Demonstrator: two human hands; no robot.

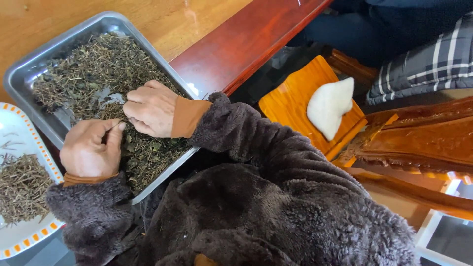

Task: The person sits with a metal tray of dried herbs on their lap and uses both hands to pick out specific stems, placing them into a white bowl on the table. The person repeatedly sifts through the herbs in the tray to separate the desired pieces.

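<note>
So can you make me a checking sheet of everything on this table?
Surface: wooden table with a dark red edge.
Job's things: metal tray holding dried leaves and stems.
Clutter: white plate with orange trim holding a pile of stems.
Hands: left hand pinches a thin stem; right hand rests curled on the leaves.
Cables: nothing seen.
Surroundings: orange wooden stool with a white cloth; plaid fabric.
</note>
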